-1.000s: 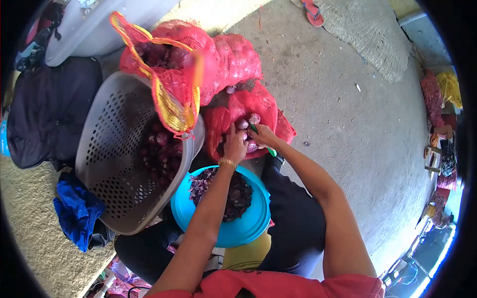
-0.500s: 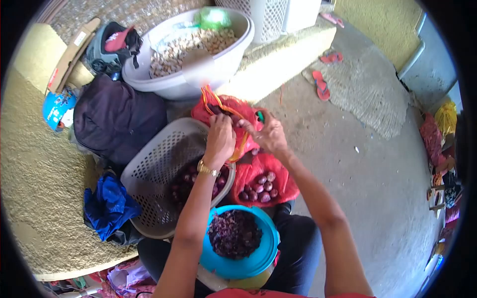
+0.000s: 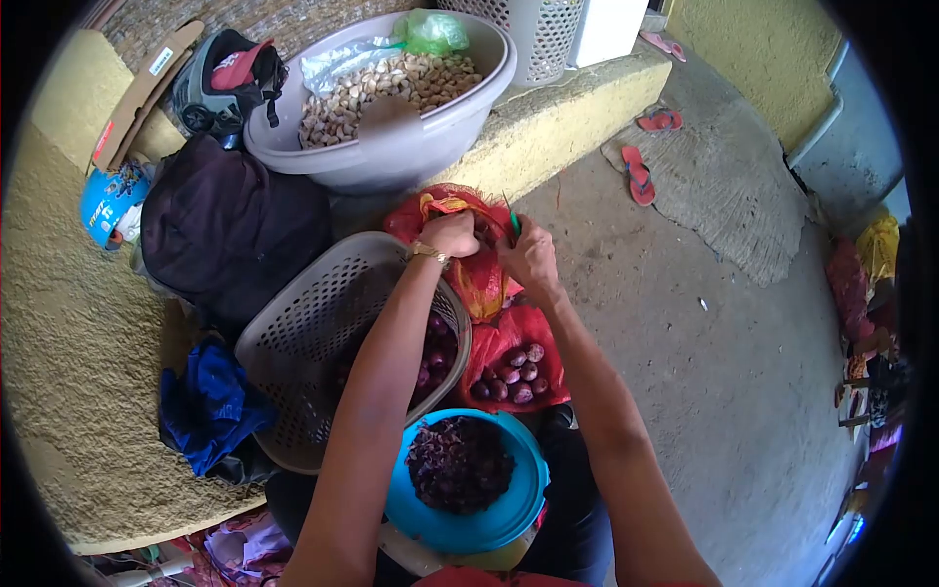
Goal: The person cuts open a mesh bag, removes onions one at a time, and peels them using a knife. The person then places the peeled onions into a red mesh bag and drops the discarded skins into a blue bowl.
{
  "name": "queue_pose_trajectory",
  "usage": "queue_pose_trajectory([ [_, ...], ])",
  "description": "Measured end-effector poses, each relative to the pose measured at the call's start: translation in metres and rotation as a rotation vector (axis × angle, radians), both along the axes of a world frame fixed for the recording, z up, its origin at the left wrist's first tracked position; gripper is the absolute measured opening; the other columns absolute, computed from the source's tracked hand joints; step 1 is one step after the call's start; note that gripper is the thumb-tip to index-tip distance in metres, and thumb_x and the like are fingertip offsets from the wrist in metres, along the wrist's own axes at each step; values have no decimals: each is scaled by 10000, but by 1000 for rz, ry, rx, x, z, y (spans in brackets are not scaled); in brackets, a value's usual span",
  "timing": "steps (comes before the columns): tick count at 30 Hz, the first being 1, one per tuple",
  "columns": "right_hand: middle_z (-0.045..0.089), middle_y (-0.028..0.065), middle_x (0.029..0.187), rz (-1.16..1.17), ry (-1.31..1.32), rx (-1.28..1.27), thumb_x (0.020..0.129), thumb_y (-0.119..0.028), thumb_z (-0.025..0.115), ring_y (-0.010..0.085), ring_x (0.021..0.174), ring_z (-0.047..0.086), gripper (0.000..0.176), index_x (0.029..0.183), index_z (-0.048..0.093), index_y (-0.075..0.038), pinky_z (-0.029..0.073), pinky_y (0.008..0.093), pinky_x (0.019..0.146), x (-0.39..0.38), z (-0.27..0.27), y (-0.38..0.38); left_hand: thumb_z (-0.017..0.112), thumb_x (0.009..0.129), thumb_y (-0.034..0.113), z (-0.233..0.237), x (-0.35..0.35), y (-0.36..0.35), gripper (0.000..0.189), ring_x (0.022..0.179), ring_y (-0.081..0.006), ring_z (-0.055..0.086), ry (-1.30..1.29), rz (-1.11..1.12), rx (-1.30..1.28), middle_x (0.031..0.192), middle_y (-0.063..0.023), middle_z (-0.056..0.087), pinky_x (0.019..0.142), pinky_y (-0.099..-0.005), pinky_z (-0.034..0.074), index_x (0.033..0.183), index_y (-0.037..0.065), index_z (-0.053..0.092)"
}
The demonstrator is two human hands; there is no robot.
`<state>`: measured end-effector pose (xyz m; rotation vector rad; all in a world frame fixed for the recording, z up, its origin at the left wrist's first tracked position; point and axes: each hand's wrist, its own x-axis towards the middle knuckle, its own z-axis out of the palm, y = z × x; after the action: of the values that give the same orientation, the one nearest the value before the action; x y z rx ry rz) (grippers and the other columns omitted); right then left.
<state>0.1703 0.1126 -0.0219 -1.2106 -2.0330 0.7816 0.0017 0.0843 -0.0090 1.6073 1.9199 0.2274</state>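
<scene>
At the mouth of a red mesh bag [image 3: 479, 279] with yellow-orange trim, my left hand [image 3: 452, 235], wearing a gold watch, reaches in and its fingers are mostly hidden. Close beside it, my right hand [image 3: 530, 256] is closed around a green-handled knife [image 3: 514, 225], largely covered by the fingers. A second red mesh bag [image 3: 548, 364] lies open below, with several red onions [image 3: 516, 374] in it. More onions [image 3: 436, 354] sit in the grey perforated basket [image 3: 293, 338] under my left forearm. Dark purple peelings [image 3: 460, 465] fill the middle of a blue basin [image 3: 533, 479] between my legs.
A large grey tub [image 3: 460, 132] of garlic-like pale bulbs [image 3: 391, 88] stands at the back by a raised step [image 3: 558, 122]. Left are a dark backpack [image 3: 230, 230], blue cloth [image 3: 215, 406] and a blue helmet [image 3: 106, 207]. Red flip-flops [image 3: 639, 176] lie on the concrete floor.
My left hand has turned and moved slightly right and down into the bag's mouth. The right hand's fingers have drawn in around the green handle. The view has shifted a little.
</scene>
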Motion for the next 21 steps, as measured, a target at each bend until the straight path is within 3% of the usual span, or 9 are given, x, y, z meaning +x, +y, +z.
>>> queue_pose_trajectory([
  [2,652,265,967,11,15,0,728,-177,660,432,925,634,398,1063,601,28,512,491,823,0,-5,5,723,731,423,6,23,-1,667,1050,-355,632,385,160,35,1259,-223,589,887,-410,511,1225,13,542],
  [4,649,271,970,72,-8,-25,753,-188,656,436,930,632,406,1092,597,27,511,491,834,2,-6,9,757,666,426,-5,22,7,630,984,-336,660,388,180,165,1148,-195,654,831,-417,532,1118,13,608],
  [6,659,262,934,60,-8,-22,759,-192,658,421,898,644,389,1086,616,15,518,470,809,4,-6,10,754,653,412,-10,9,29,555,955,-319,672,271,-212,-4,1124,-180,669,824,-407,536,1050,35,659],
  [10,668,253,879,82,64,107,772,-192,660,411,841,655,361,1075,634,3,527,445,767,6,-24,18,789,608,400,-19,13,52,557,1002,-273,671,238,-230,-229,1113,-116,693,876,-400,532,1055,76,714],
  [11,668,253,879,78,63,106,772,-192,660,411,841,655,361,1075,634,3,527,445,767,7,-31,20,762,640,386,-21,20,48,508,986,-274,677,305,-120,-165,1100,-126,695,845,-395,542,1057,99,718],
  [14,663,263,865,63,20,111,768,-184,660,409,828,655,373,1084,631,11,526,444,763,12,-32,23,737,669,364,-38,31,49,445,977,-271,682,418,-134,-79,1085,-143,695,826,-392,547,1046,127,726],
  [16,656,274,862,122,33,17,769,-190,658,412,824,652,384,1089,624,19,525,442,763,16,-26,22,717,691,342,-34,36,39,377,965,-287,681,420,-123,-89,1061,-144,697,817,-409,548,997,121,726],
  [18,655,275,861,104,40,29,770,-193,656,413,824,650,379,1086,625,14,523,442,762,19,-28,22,704,704,315,-18,42,17,334,944,-307,677,386,-107,109,1001,-124,705,807,-430,545,950,89,707],
  [21,650,279,856,93,40,34,774,-193,644,416,833,646,355,1067,629,7,518,448,762,23,-29,19,721,702,297,-16,39,0,353,952,-328,659,335,-46,275,987,-144,688,823,-446,529,1008,128,671],
])
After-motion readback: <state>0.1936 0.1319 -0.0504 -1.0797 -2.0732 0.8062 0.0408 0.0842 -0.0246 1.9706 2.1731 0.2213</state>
